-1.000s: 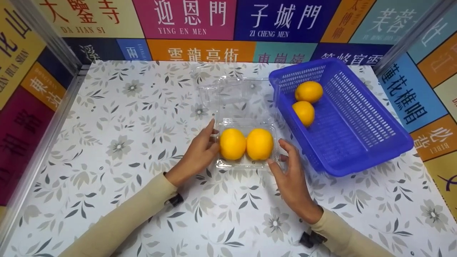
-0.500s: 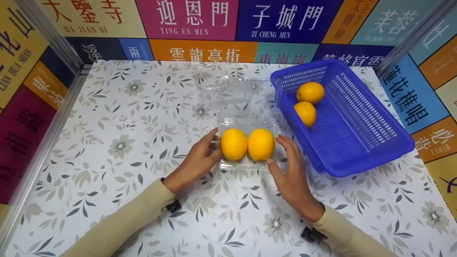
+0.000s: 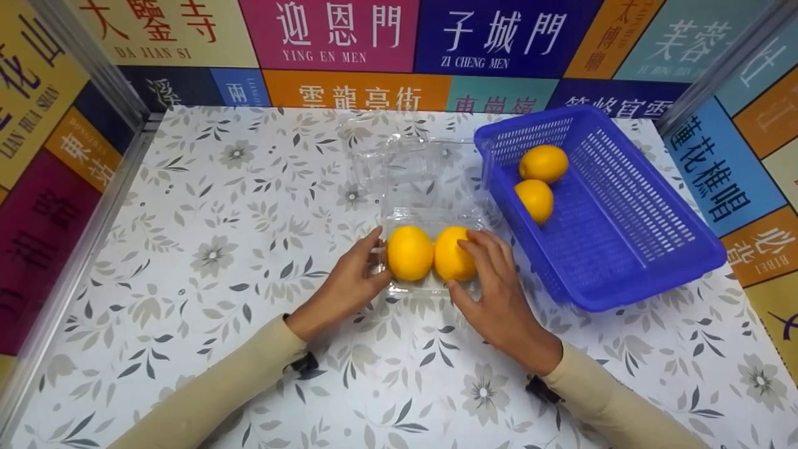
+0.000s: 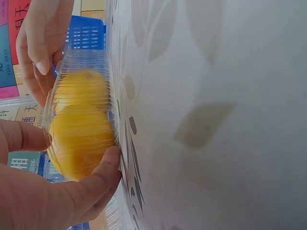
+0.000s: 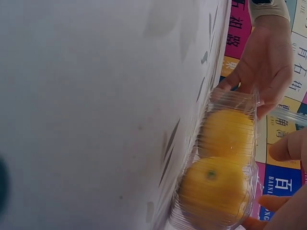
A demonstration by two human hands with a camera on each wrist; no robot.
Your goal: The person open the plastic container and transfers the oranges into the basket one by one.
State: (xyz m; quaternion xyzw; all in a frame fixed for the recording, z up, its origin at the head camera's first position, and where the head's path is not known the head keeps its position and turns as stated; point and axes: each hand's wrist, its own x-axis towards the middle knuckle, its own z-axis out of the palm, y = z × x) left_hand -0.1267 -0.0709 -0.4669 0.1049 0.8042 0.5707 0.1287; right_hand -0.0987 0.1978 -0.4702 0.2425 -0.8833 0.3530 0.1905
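Note:
Two oranges, the left orange (image 3: 409,253) and the right orange (image 3: 454,255), sit side by side in a clear plastic clamshell box (image 3: 424,288) whose lid (image 3: 411,165) lies folded back. My left hand (image 3: 343,280) holds the box at its left side, thumb near the front corner and fingers along the wall; the left wrist view has its fingertips against the plastic (image 4: 81,143). My right hand (image 3: 499,299) reaches over the box's right side, with loosely bent fingers over the right orange and the thumb by the front wall. In the right wrist view these fingers (image 5: 288,146) stand near the rim.
A blue-purple plastic basket (image 3: 623,287) stands on the right, holding two more oranges, a rear one (image 3: 543,163) and a front one (image 3: 534,201). Leaf-patterned paper covers the table (image 3: 187,312). Printed panels (image 3: 349,37) wall in the back and sides.
My right hand has shifted left, from beside the box to over the right orange. My left hand stays at the box's left side, and the oranges have not moved.

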